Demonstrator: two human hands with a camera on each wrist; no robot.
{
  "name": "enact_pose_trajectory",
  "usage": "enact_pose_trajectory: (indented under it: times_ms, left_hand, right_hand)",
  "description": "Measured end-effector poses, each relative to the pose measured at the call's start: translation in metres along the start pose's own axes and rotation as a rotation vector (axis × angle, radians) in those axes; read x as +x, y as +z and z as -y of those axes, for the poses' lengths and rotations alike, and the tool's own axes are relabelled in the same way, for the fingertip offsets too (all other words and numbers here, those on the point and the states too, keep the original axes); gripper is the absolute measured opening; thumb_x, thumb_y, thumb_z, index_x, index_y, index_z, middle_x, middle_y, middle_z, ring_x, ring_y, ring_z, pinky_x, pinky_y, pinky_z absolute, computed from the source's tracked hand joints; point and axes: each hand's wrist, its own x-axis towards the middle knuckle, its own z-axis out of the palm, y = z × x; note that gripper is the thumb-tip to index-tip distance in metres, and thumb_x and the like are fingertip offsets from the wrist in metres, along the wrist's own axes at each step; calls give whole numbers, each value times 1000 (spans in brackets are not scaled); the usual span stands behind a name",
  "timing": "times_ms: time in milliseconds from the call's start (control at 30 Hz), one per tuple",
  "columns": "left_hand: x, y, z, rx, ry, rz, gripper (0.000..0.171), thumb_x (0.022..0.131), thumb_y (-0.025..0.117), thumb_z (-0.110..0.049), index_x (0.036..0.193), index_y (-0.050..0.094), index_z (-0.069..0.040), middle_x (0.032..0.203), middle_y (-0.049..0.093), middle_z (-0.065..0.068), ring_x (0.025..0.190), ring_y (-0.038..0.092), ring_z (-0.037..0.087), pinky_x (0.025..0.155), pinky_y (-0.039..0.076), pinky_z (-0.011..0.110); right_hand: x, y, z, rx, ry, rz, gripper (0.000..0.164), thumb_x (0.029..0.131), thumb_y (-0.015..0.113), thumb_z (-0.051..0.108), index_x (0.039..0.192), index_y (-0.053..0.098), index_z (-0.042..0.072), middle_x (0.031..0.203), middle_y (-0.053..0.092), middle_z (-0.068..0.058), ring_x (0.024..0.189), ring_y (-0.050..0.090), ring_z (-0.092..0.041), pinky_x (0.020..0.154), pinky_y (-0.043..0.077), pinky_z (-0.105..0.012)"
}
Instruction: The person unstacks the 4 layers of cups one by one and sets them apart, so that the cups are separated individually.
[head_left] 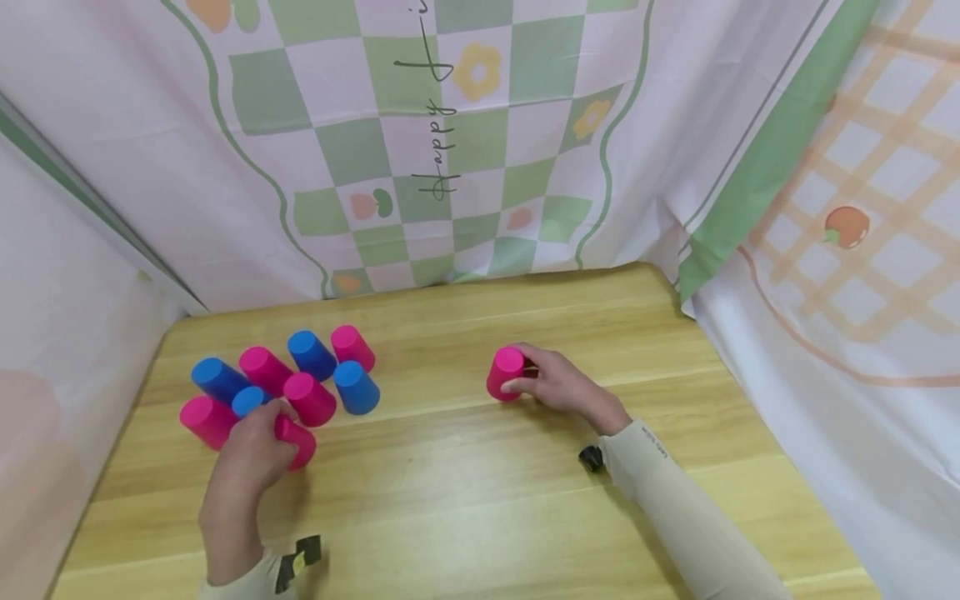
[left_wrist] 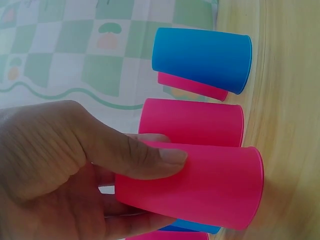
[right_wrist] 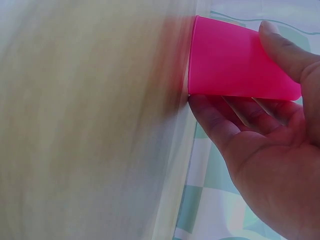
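My left hand [head_left: 253, 454] grips a pink cup [head_left: 302, 447] at the near side of a cluster of cups on the left of the table. In the left wrist view the thumb lies along this cup's side, with fingers behind it. Farther right, my right hand [head_left: 561, 383] holds another pink cup [head_left: 501, 382], upside down, between thumb and fingers. The right wrist view shows that cup's rim [right_wrist: 191, 57] right at the tabletop. Beside the left hand stand upside-down cups, among them a blue cup [head_left: 250, 401] and a pink cup [head_left: 311, 401].
Several more cups fill the cluster, including a blue cup [head_left: 357, 390], a pink cup [head_left: 352, 347] at the back and a pink cup [head_left: 204, 421] at the left. A patterned curtain [head_left: 480, 150] hangs along the back edge of the wooden table [head_left: 450, 517], with more cloth at both sides.
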Motion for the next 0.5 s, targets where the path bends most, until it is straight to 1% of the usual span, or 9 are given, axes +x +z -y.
enact_pose_trajectory:
  times_ms: [233,500]
  left_hand:
    - [0,0,0,4,-1,7,55,86,79,2,136,57,1,124,64,27,107,62,43,78,64,50]
    - [1,-2,-1,-6,-15,15,56,88,79,0,139,55,3,124,63,28,104,63,41,76,64,46]
  right_hand:
    - [0,0,0,3,5,1,46,95,80,28,136,64,16,122,72,-3,117,67,-23,102,56,-45]
    - [-1,0,2,2,9,3,45,95,80,28,136,64,16,122,71,-3,116,67,-23,102,56,-45]
